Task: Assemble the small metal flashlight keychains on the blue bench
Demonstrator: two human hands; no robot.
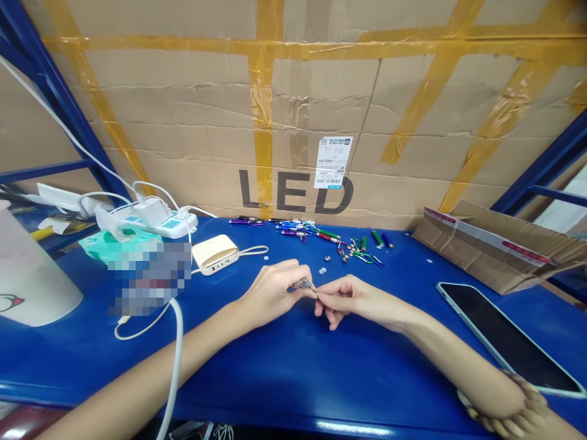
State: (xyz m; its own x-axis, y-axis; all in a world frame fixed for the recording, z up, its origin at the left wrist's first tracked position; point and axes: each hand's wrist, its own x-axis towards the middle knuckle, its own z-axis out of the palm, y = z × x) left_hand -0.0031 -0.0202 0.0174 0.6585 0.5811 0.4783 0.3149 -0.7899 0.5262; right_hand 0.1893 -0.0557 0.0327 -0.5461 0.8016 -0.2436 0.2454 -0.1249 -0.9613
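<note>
My left hand is closed around a small, dark metallic cylinder, whose end pokes out between thumb and fingers. Fingertips of my right hand pinch together right at the left fingertips; whatever tiny piece they hold is too small to name. Both hands hover over the blue tabletop. Just beyond them lie small round metal parts and clear discs. Farther back are several slim coloured metal tubes with clips, among them a purple one, a red one and a green carabiner.
A cream power bank with a strap, a power strip and a green tissue pack stand left. A white cable crosses over my left forearm. On the right are a phone and an open cardboard box. A large carton rises behind.
</note>
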